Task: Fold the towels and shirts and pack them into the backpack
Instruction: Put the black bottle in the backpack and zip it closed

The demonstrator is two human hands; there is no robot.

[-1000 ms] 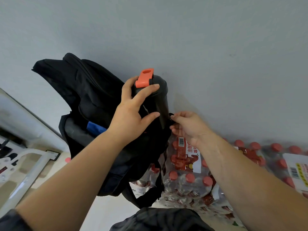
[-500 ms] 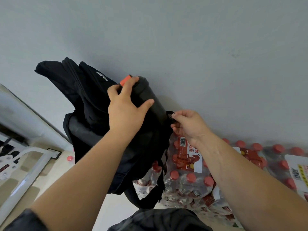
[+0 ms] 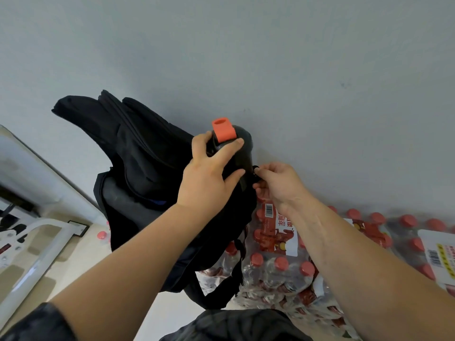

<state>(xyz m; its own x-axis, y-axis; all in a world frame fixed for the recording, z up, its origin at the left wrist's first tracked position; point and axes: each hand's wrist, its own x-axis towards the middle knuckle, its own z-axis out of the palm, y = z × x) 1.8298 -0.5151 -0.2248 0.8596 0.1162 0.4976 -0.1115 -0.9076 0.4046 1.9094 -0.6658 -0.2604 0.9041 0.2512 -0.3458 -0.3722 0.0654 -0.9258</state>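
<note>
A black backpack (image 3: 147, 173) leans against the grey wall, its top flap thrown back to the left. A black bottle (image 3: 242, 146) with an orange lid tab (image 3: 222, 129) stands at the backpack's right side. My left hand (image 3: 209, 178) is wrapped around the bottle's upper part. My right hand (image 3: 278, 183) pinches a small black pull or loop at the edge of the backpack's side pocket, right beside the bottle. A bit of blue fabric (image 3: 157, 201) shows inside the backpack. No towels or shirts are otherwise visible.
Shrink-wrapped packs of red-capped bottles (image 3: 278, 257) lie on the floor to the right, under the backpack's side. A white frame (image 3: 32, 252) stands at the left. A loose backpack strap (image 3: 221, 289) hangs near my dark-clad knee.
The bottle, tipped left against the backpack half a second ago, now stands upright again with its orange tab showing. My right hand keeps pinching the pocket edge.
</note>
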